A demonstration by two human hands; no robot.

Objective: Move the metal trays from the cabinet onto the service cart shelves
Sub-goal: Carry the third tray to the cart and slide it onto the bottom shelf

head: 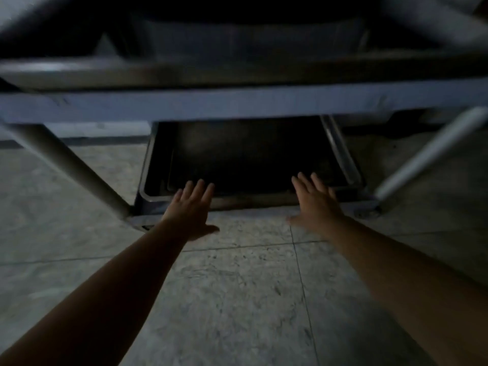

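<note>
Service cart (237,107): metal frame, slanted legs, dim room, standing on a speckled tiled floor (237,299).
Metal tray (250,159): dark, seated on the lowest shelf, apparently just placed.
Left hand (190,210), right hand (315,199): fingers straight and spread at the tray's near rim, holding nothing, likely nudging it in.

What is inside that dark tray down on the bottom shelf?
The dark rectangular metal tray seems to hold another flat tray nested inside. Its far end is hidden under the grey cart shelf, and the interior is too dark to tell more.
</note>
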